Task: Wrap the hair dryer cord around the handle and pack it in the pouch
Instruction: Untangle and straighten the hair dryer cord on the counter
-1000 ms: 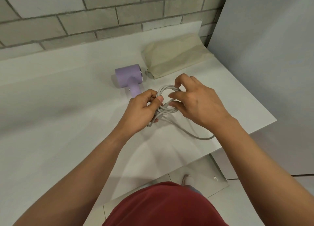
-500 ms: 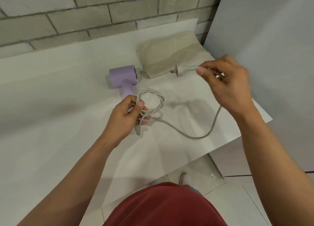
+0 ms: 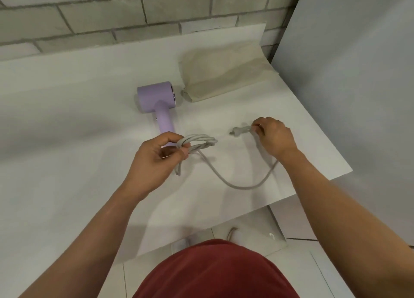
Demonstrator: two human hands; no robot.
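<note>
A lilac hair dryer [image 3: 156,98] lies on the white table [image 3: 67,123], its handle pointing toward me. The grey cord [image 3: 237,184] leaves the handle's end. My left hand [image 3: 154,161] grips a small coil of that cord [image 3: 199,142] just past the handle's tip. From the coil a loose loop sags across the table to my right hand [image 3: 274,137], which pinches the cord right behind the plug [image 3: 240,130]. The plug points left, a little above the table. A beige fabric pouch [image 3: 226,73] lies flat behind the dryer, at the back right.
A grey brick wall runs along the table's far side. A pale grey panel [image 3: 354,73] stands close to the table's right edge. The table's front edge is near my body, with tiled floor [image 3: 291,271] below.
My right hand let go of the coil, drew the plug end out to the right and up, then brought it down and nearer. My left hand kept hold of the coil.
</note>
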